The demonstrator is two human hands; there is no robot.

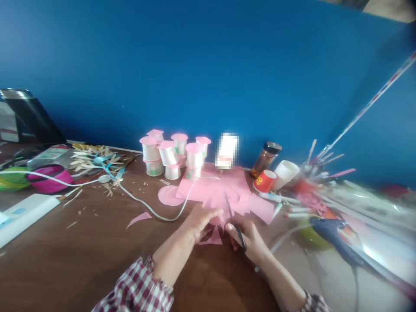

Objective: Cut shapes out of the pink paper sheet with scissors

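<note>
My left hand (206,220) pinches a piece of pink paper (212,201) near the middle of the table. In my right hand (247,236) is a pair of scissors (239,232), its fingers closed round the dark handles. The blades point away from me and lie against the pink paper; blur hides whether they are apart. Beneath and behind stretches a larger pink sheet (191,188). A pink scrap (212,237) lies just under my hands, and another scrap (139,219) is off to the left. Rounded pink pieces (169,196) rest at the sheet's left edge.
Several white paper cups with pink tops (151,151) stand stacked at the back. A white cable (156,214) loops across the table. On the right are a lidded jar (266,158), a red cup (264,181) and a glue gun (338,238). A power strip (29,216) lies left.
</note>
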